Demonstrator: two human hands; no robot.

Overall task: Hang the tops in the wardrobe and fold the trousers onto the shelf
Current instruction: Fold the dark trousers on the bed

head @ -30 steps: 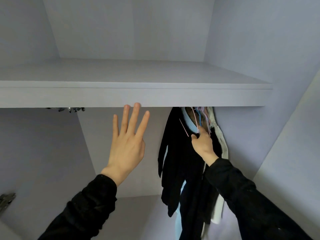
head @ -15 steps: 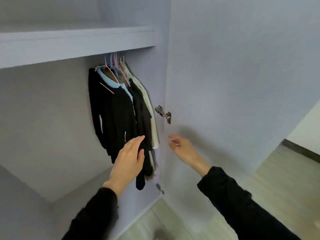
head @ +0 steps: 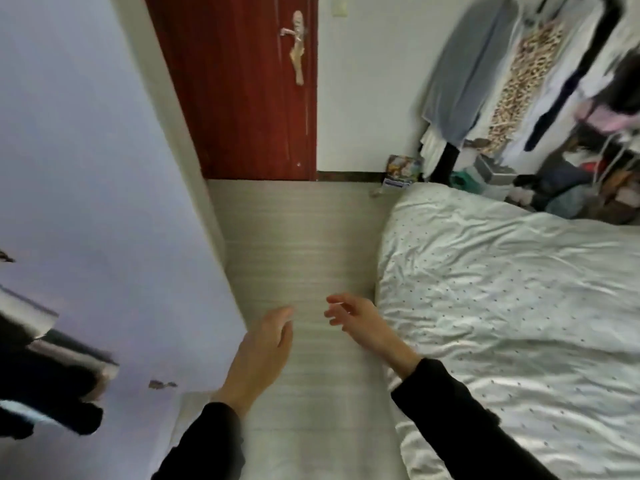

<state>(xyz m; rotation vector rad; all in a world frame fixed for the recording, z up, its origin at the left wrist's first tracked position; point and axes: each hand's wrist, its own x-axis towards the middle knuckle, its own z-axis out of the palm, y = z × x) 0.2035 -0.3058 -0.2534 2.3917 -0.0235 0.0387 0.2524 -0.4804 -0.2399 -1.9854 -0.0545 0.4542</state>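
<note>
Head view, only one. Frame is motion-blurred.

Left hand (head: 260, 348) is out over the floor (head: 298, 244), just right of the wardrobe door (head: 86, 188). Fingers loosely extended and together, relaxed, holding nothing. Back of hand faces camera, fingers point away from the person toward the red door (head: 242, 98).

Right hand (head: 360, 323) is just right of the left hand, apart from it, over the floor at the near edge of the bed (head: 512, 323). Fingers spread and slightly curled, relaxed, nothing held. Fingers point left and away. Both arms in black sleeves (head: 460, 420).

Task things: dark tops (head: 41, 396) show at the far left edge, left of the wardrobe door, lower part only. Blurred; a light blue patch shows among the black. Long axis looks roughly vertical, hanging down, but blur makes it hard to be sure. Hangers cannot be made out. No trousers can be picked out with certainty.

Wardrobe door is pale lilac and takes up the left third, edge running diagonally from top toward the left hand. A small metal hinge (head: 162, 384) sits on it low down, left of the left wrist.

Bed with white dotted cover fills the right side, wrinkled. Behind the bed, an open clothes rack (head: 540, 81) with hanging garments, including a pale grey-blue one and a leopard-print one. Clutter lies below the rack. A small colourful box (head: 403, 168) stands on the floor by the wall, at the bed's far corner. Red door has a metal handle (head: 296, 46).
</note>
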